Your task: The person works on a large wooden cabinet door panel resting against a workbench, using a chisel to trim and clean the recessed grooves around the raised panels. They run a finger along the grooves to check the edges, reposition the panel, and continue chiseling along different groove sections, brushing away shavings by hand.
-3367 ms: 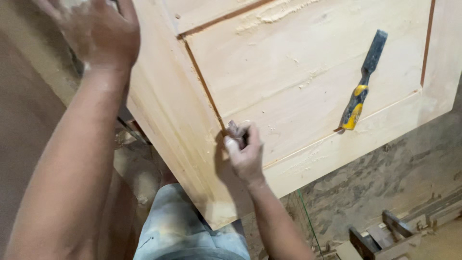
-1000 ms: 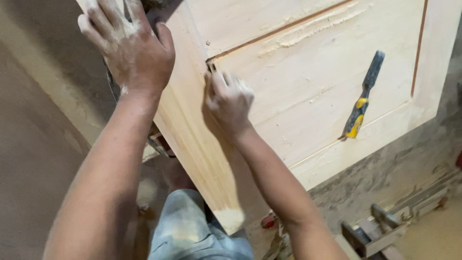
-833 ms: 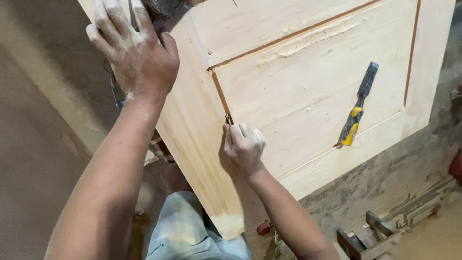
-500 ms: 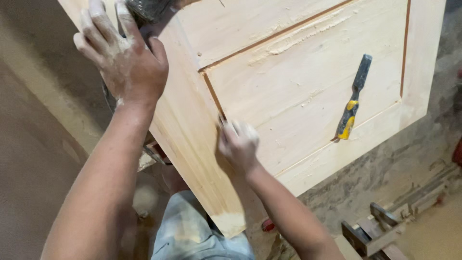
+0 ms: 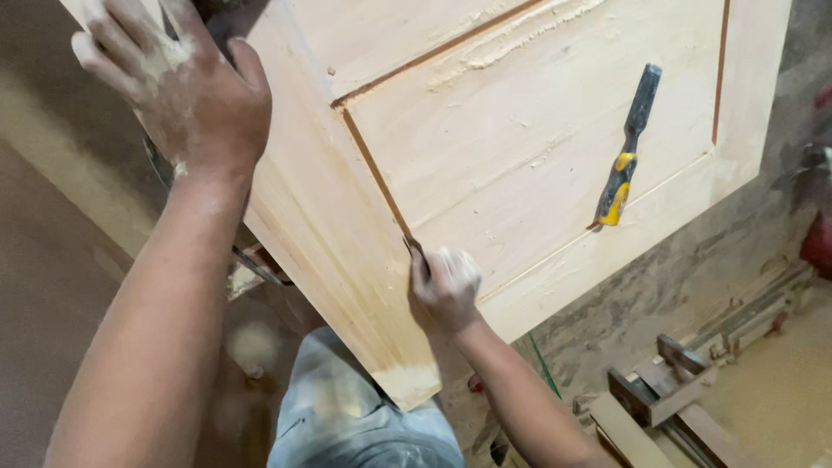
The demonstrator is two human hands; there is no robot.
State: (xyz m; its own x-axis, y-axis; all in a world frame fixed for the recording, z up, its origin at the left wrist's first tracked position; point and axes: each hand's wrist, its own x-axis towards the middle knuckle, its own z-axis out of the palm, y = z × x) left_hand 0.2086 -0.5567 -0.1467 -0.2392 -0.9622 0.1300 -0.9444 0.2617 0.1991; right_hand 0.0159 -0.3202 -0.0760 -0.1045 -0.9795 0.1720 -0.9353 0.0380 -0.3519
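Note:
A pale wooden door panel (image 5: 485, 147) with a recessed frame groove lies flat before me. My right hand (image 5: 444, 288) is closed around a small dark blade or scraper (image 5: 414, 250), its tip in the brown groove near the panel's lower corner. My left hand (image 5: 178, 91), dusted white, presses down on the door's near edge at the upper left, fingers spread over the wood. A chisel with a black and yellow handle (image 5: 626, 152) rests loose on the panel to the right, apart from both hands. Pale filler is smeared along the upper groove.
Beneath the door I see my grey trouser leg (image 5: 355, 416). Wooden offcuts and a clamp-like frame (image 5: 676, 394) lie on the dusty floor at the lower right. A brown board or wall (image 5: 52, 286) fills the left side.
My right hand has slid down the vertical groove toward the panel's lower corner after being near its top corner. The left hand stayed pressed on the door edge. The chisel has not moved.

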